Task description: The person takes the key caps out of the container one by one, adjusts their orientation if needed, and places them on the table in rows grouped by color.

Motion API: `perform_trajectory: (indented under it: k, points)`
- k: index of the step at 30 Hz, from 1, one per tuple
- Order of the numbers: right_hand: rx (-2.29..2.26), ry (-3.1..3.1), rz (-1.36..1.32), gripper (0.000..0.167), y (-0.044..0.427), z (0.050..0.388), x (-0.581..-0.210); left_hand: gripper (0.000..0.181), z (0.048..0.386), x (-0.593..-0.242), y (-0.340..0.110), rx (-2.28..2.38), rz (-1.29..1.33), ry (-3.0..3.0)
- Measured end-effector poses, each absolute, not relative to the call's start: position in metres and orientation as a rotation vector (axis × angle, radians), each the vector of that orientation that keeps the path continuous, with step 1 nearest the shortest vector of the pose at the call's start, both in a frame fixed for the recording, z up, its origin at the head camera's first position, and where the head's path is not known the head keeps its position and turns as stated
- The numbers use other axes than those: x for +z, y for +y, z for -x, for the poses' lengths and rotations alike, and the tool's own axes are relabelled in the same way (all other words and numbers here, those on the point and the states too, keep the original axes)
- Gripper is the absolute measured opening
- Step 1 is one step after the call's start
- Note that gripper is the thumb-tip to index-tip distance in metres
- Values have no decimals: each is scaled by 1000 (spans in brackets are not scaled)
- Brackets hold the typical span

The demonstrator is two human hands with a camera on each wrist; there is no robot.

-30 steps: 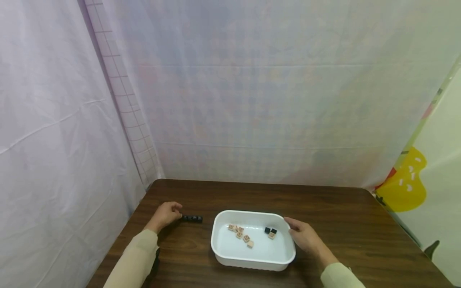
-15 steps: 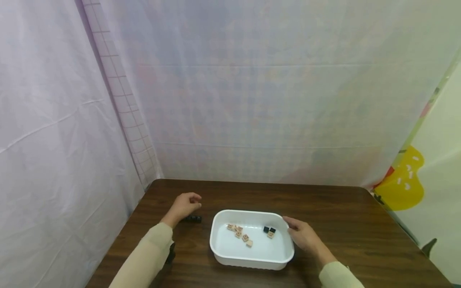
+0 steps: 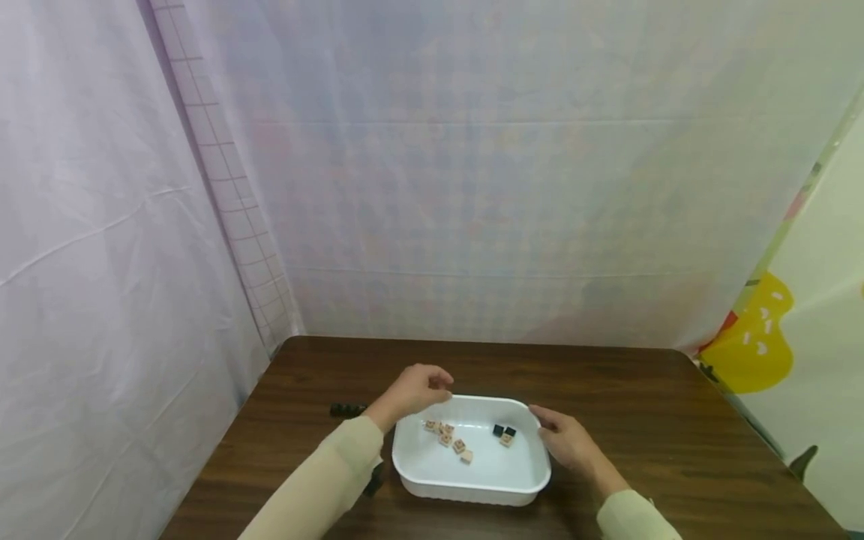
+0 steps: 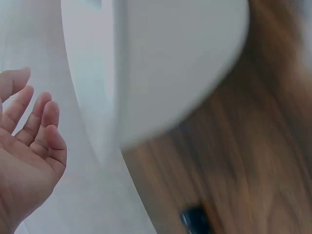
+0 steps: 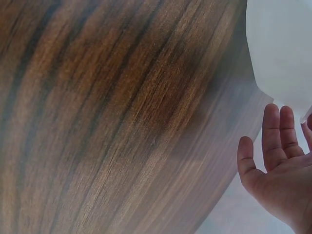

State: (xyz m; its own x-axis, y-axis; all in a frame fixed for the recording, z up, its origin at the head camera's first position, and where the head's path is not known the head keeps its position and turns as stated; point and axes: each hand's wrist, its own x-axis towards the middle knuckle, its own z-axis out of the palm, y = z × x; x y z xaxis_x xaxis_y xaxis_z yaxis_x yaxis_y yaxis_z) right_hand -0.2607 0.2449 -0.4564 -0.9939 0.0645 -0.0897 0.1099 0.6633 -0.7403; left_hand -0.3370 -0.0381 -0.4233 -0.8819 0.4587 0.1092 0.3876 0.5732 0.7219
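Observation:
A white plastic basin (image 3: 472,495) stands on the table. Inside its left half lie several small wooden cubes (image 3: 446,439) with dark marks on some faces; in its right half, two black cubes (image 3: 498,430) lie against another wooden one. My left hand (image 3: 420,386) hovers over the basin's back left rim, fingers loosely bent and nothing between them, as the left wrist view confirms. With thumb and index my right hand (image 3: 570,441) holds the basin's right rim, the other fingers extended. Left of the basin is a row of black cubes (image 3: 346,410), partly hidden by my left forearm.
The dark wood table (image 3: 607,382) reaches back to a pale curtain (image 3: 472,225). Another white curtain (image 3: 135,300) hangs on the left. A black object (image 3: 373,480) shows beneath my left wrist.
My left hand has left the row of black cubes and moved right to above the basin's back left rim. My right hand stays at the basin's right rim.

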Motion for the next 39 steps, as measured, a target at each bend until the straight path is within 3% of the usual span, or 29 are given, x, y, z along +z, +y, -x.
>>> perform_trajectory:
  k: [15,25,32,39]
  points:
    - [-1288,2870,-87,45,245,257,-459,24,319,-456,36,902,-921,2744]
    - [-1292,2908,-35,44,246,256,-458,38,312,-470,48,646,-1001,2836]
    - [-1295,2896,-58,44,244,256,-456,26,311,-469,42,604,-971,2868]
    - [-1285,2890,-69,44,245,256,-456,33,316,-474,44,482,-1140,2877]
